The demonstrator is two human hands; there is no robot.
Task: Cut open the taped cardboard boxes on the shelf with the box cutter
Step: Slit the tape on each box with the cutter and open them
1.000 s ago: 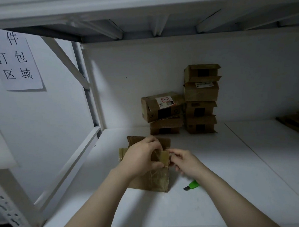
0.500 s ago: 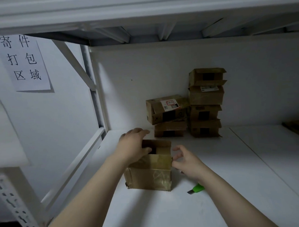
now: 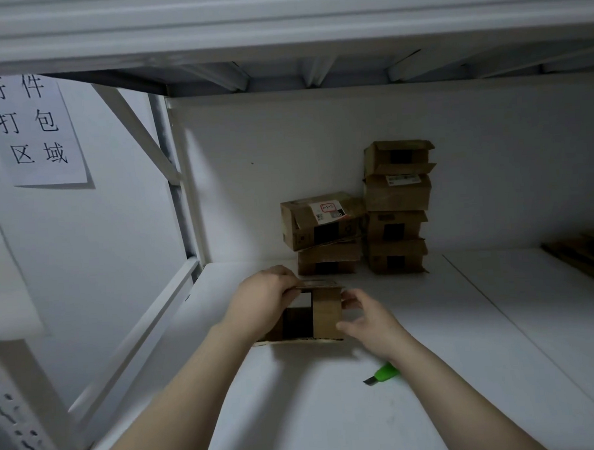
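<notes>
Paper sign (image 3: 33,131) is noted on the left wall. The top flap of the small cardboard box (image 3: 326,313) is gripped by the left hand (image 3: 263,301); its right side is pinched by the right hand (image 3: 368,320). The green box cutter (image 3: 385,372) is seen flat on the shelf (image 3: 464,353) under the right wrist, long axis diagonal, blade end pointed toward the near left. Stacked boxes (image 3: 395,207) are ranged against the back wall.

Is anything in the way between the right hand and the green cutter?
Nothing visible is. The green cutter lies on the white shelf, nearer the person than the right hand and partly under that wrist. That hand and the left hand hold the open box, so it would have to let go first.
</notes>
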